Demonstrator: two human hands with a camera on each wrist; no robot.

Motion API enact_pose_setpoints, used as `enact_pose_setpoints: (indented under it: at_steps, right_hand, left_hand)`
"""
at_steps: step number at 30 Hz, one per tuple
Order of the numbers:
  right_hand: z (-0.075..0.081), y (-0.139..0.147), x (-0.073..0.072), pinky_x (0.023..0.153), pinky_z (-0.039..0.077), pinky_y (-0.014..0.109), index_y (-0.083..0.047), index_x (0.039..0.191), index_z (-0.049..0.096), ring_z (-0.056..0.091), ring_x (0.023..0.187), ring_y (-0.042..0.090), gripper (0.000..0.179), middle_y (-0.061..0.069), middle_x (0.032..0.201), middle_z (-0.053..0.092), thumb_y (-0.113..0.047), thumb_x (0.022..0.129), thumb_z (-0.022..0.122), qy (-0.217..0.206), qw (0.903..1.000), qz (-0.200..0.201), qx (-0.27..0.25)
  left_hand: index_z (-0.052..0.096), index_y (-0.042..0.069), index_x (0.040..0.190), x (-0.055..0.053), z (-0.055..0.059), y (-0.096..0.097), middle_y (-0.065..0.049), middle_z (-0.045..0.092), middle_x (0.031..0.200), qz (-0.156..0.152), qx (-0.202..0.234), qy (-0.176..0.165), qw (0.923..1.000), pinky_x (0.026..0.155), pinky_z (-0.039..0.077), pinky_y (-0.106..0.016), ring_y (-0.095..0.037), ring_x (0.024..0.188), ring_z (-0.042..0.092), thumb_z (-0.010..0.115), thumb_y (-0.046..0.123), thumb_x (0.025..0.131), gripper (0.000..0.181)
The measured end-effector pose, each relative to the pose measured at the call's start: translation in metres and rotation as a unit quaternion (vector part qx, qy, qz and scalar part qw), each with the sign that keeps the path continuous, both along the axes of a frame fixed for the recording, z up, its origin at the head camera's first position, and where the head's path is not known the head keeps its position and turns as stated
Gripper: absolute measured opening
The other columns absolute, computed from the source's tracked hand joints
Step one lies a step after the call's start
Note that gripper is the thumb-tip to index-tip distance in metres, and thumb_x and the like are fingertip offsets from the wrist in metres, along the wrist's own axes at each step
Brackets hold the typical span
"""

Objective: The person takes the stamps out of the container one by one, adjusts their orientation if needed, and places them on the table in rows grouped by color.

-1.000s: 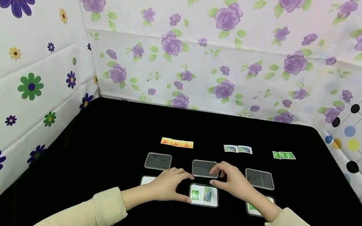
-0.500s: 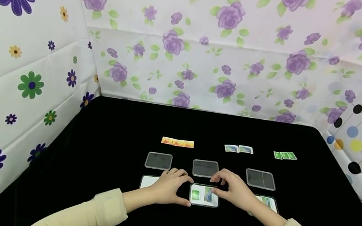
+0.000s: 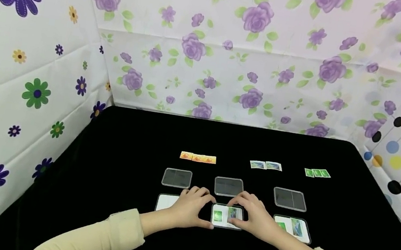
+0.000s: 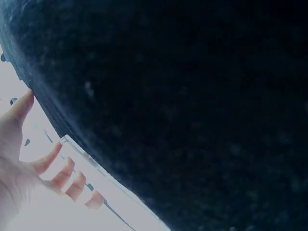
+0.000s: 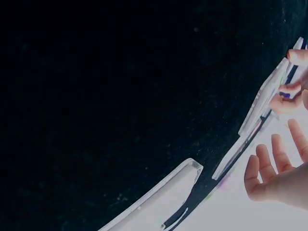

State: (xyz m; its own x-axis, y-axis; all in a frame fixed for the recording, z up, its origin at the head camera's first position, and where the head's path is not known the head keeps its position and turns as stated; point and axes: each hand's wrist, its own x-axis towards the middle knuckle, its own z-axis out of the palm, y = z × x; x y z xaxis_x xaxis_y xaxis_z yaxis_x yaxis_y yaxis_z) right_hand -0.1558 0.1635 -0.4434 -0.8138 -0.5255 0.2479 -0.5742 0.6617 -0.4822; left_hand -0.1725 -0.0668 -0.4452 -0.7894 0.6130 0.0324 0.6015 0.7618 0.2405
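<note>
In the head view, a shallow clear case (image 3: 223, 227) with a white backing lies front centre. A small green picture (image 3: 217, 216) sits in its left part and a blue-green picture (image 3: 234, 213) in its right part. My left hand (image 3: 190, 210) holds the case's left end, thumb at the near corner and index finger at the far one. My right hand (image 3: 254, 219) has thumb and index fingertips over opposite ends of the blue-green picture, apparently pinching it; its right edge is hidden. In the wrist views, left fingers (image 4: 65, 173) and right fingers (image 5: 266, 163) are gently bent.
A white-backed case (image 3: 166, 201) lies left, partly under my left hand. Another case (image 3: 302, 229) with two pictures lies right. Behind are clear lids (image 3: 176, 178), (image 3: 228, 186), (image 3: 290, 198). Farther back are orange (image 3: 198, 157), blue (image 3: 265, 165) and green pictures (image 3: 317, 173).
My right hand has moved down from near the middle lid to the blue-green picture in the middle case. More of the right case shows. My left hand has stayed at the case's left end.
</note>
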Motion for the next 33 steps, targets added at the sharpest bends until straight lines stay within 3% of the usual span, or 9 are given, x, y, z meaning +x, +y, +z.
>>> enact_pose_setpoints:
  at_steps: [8,15,33]
  right_hand:
    - [-0.004,-0.005,0.002,0.077,0.041,0.047,-0.015,0.107,0.062,0.050,0.101,0.026,0.036,0.001,0.109,0.055,-0.023,0.076,0.078,-0.005,0.9998,-0.005,0.016]
    - [-0.008,-0.014,0.001,0.079,0.037,0.041,-0.018,0.109,0.062,0.048,0.100,0.020,0.038,-0.002,0.110,0.054,-0.027,0.076,0.078,-0.011,0.9996,-0.009,0.023]
    - [-0.010,-0.023,-0.005,0.083,0.039,0.053,-0.018,0.107,0.063,0.051,0.104,0.028,0.036,0.002,0.110,0.054,-0.024,0.075,0.079,-0.028,0.9983,-0.014,0.049]
  left_hand:
    - [0.057,0.019,0.125,0.001,0.002,0.000,-0.001,0.054,0.125,-0.004,-0.013,0.004,0.9999,0.090,0.043,-0.050,-0.022,0.113,0.049,0.074,0.057,0.071,0.069]
    - [0.056,0.018,0.125,0.001,0.001,0.002,-0.003,0.054,0.125,-0.006,-0.020,0.012,0.9997,0.089,0.044,-0.051,-0.024,0.113,0.050,0.073,0.058,0.071,0.070]
    - [0.056,0.017,0.125,0.004,0.002,0.005,-0.004,0.053,0.126,0.005,-0.008,-0.003,0.9999,0.089,0.044,-0.051,-0.025,0.115,0.048,0.074,0.054,0.073,0.066]
